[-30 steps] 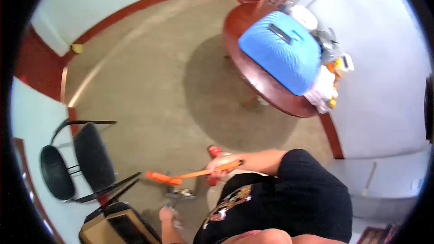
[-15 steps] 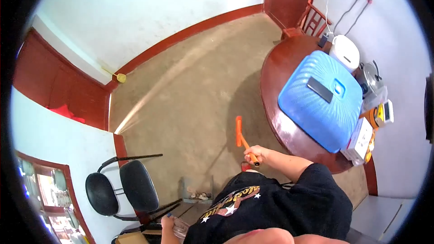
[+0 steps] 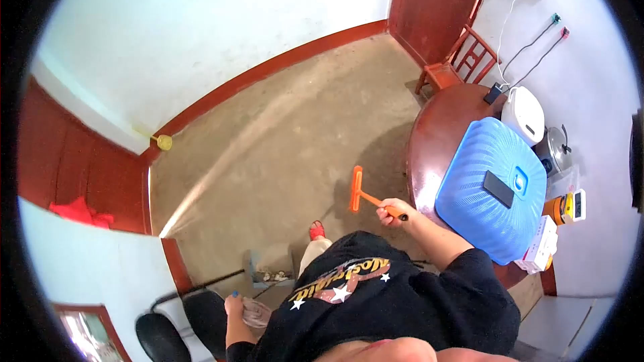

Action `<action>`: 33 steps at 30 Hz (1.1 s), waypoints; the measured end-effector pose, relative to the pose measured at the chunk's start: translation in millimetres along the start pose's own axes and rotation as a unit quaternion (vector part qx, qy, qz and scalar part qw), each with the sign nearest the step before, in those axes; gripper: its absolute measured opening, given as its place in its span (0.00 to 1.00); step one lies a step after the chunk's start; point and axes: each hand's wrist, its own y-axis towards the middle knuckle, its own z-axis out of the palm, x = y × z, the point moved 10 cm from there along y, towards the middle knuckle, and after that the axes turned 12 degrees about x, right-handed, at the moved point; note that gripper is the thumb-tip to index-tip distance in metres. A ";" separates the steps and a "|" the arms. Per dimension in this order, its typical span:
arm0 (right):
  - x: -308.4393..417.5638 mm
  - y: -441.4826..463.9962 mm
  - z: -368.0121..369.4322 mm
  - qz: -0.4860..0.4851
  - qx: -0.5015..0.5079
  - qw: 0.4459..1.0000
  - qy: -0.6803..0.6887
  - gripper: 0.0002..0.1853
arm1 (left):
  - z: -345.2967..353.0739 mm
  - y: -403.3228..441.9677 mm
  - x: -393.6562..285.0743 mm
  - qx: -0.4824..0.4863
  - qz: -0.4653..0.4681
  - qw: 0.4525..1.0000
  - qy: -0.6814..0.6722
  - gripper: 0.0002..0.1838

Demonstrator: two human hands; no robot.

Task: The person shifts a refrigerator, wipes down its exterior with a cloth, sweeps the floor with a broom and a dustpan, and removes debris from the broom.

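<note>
My right hand (image 3: 396, 213) is closed round the handle of an orange squeegee (image 3: 357, 189). Its wide head points away from me, held above the concrete floor beside the round table. Low at my left side, my left hand (image 3: 234, 305) is closed on a pale, crumpled cloth (image 3: 255, 312). A small blue bit (image 3: 235, 293) shows at the top of that hand; I cannot make out what it belongs to.
A round brown table (image 3: 429, 174) at the right bears a blue mesh food cover (image 3: 469, 181) with a dark phone (image 3: 498, 189) on it. Black chairs (image 3: 161, 338) stand at lower left, a grey bin (image 3: 268, 265) near my feet. A wooden chair (image 3: 446, 75) stands behind the table.
My view has shifted, and my red-shod foot now shows ahead in a step. The squeegee has swung so its handle lies more level. My left hand has moved forward with the cloth.
</note>
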 end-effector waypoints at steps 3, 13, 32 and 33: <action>36.1 6.8 28.4 -0.036 -0.045 0.998 -0.016 0.07 | -52.9 78.1 16.1 0.025 -0.086 0.979 -0.185 0.14; 157.4 32.7 84.3 -0.174 -0.148 0.974 -0.009 0.07 | -295.6 268.8 -72.2 0.033 -0.046 0.974 -0.219 0.14; 460.7 203.3 131.2 -0.186 -0.159 0.960 0.136 0.08 | -625.6 692.2 -216.4 -0.051 0.153 0.941 -0.298 0.15; 469.6 208.4 130.4 -0.197 -0.163 0.956 0.142 0.08 | -636.2 717.9 -227.8 -0.037 0.175 0.915 -0.361 0.14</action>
